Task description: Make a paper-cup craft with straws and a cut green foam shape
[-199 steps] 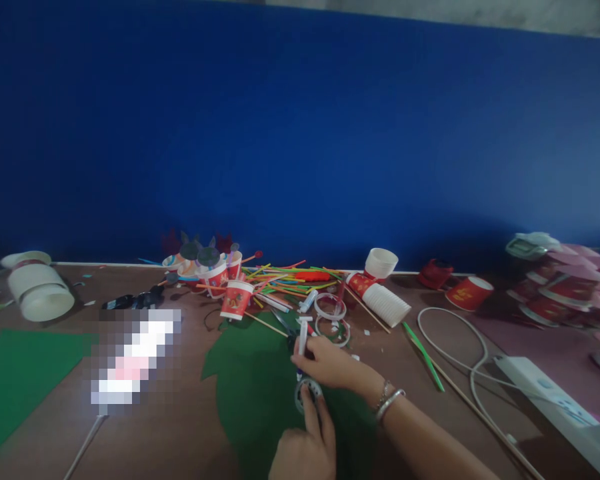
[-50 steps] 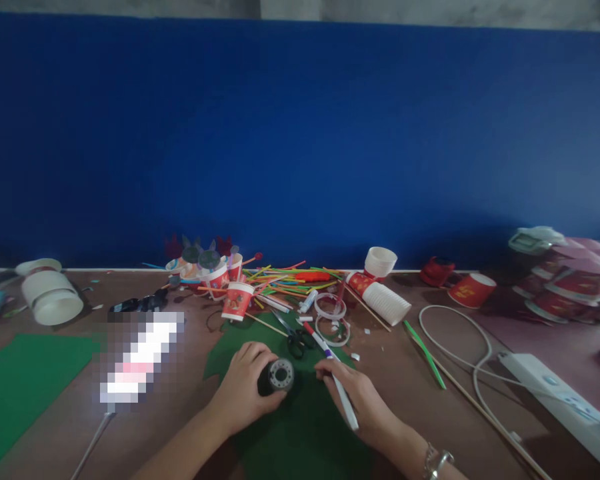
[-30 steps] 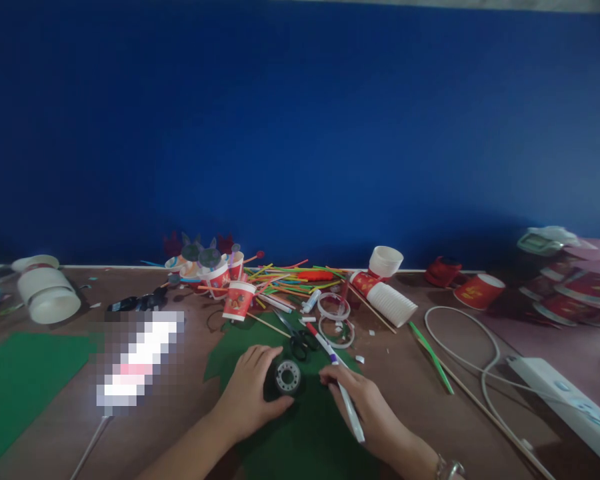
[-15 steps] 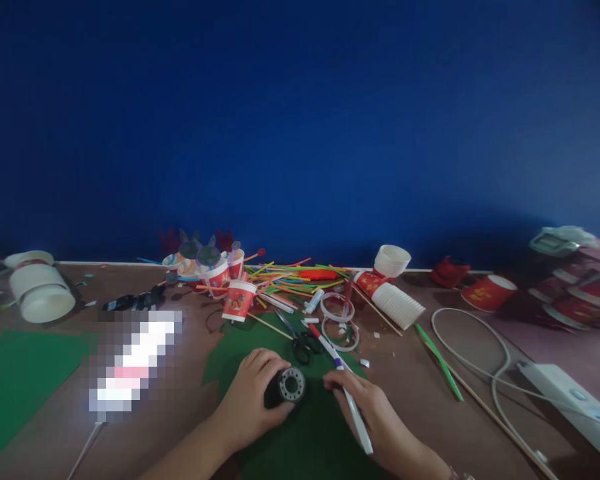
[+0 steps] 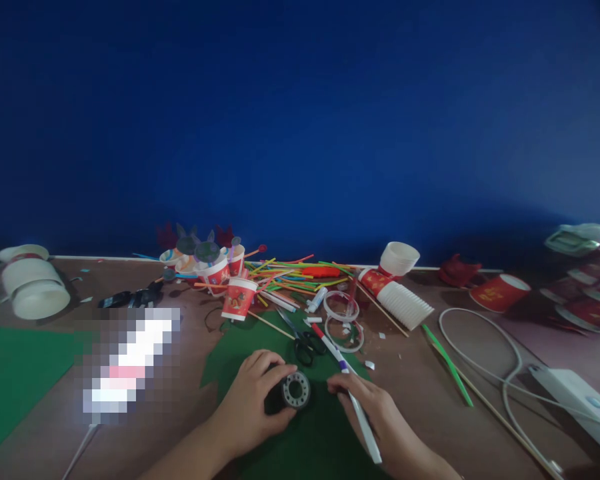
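My left hand [image 5: 253,400] is wrapped from the left around a short black cylinder [image 5: 275,398]. Its pale end ring, dotted with small holes, faces me. A white marker [image 5: 363,427] with a purple band slants through my right hand [image 5: 375,407], gripped between thumb and fingers. Just beyond the band lies a red-capped marker [image 5: 325,337]; whether the two touch I cannot tell. Both hands are over dark green paper [image 5: 290,453]. Black-handled scissors [image 5: 307,347] rest on the paper's far part.
Colourful sticks [image 5: 290,273] and red paper cups [image 5: 239,300] lie along the back. Tape rings [image 5: 344,333] sit beyond my right hand. Stacked cups [image 5: 405,307], a white cable [image 5: 515,347] and a power strip [image 5: 575,397] are rightward. A glowing, pixelated item [image 5: 130,363] lies left.
The view has shifted slightly. Both hands appear a little farther right in the picture, with the same grips on the black cylinder and the marker.
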A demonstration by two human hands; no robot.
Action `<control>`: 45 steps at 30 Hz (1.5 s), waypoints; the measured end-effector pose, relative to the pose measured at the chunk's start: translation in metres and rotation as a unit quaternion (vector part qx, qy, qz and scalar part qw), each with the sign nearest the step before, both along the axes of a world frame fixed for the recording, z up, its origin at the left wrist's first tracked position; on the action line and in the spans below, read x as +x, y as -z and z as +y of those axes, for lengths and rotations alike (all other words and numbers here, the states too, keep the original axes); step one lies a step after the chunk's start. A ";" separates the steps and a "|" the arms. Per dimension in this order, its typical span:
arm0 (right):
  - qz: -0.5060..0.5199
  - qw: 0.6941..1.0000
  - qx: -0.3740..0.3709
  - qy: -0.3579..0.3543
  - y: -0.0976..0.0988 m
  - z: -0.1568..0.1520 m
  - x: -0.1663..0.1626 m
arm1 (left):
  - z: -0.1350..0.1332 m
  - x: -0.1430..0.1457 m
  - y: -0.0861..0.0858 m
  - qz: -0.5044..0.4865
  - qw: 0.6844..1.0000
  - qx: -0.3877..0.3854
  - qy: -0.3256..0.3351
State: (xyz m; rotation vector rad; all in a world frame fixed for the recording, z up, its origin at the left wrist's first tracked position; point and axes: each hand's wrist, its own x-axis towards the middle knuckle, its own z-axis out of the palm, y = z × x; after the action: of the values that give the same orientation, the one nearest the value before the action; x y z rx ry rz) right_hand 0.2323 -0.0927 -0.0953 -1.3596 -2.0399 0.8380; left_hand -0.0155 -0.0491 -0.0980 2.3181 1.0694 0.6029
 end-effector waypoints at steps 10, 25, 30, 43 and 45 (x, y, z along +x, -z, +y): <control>-0.002 1.000 -0.012 0.000 0.004 0.001 0.003 | 0.001 0.000 -0.002 0.013 1.000 -0.011 0.005; 0.006 1.000 -0.004 0.011 0.001 0.002 -0.001 | 0.002 0.004 0.000 -0.009 0.999 -0.028 -0.018; 0.021 0.999 -0.001 0.043 -0.004 -0.001 0.002 | 0.003 0.008 -0.003 -0.005 0.999 -0.021 -0.028; 0.038 0.989 -0.004 0.141 -0.015 0.026 -0.049 | 0.002 0.009 -0.001 -0.025 0.999 -0.002 -0.028; 0.016 0.991 0.000 0.134 -0.014 0.025 -0.050 | 0.003 0.010 0.000 -0.029 0.999 0.002 -0.029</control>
State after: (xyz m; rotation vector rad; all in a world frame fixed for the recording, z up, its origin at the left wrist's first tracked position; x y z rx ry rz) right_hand 0.1825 -0.0673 -0.0812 -1.5651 -1.7819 0.7343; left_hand -0.0057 -0.0462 -0.0985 2.2648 1.1142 0.6899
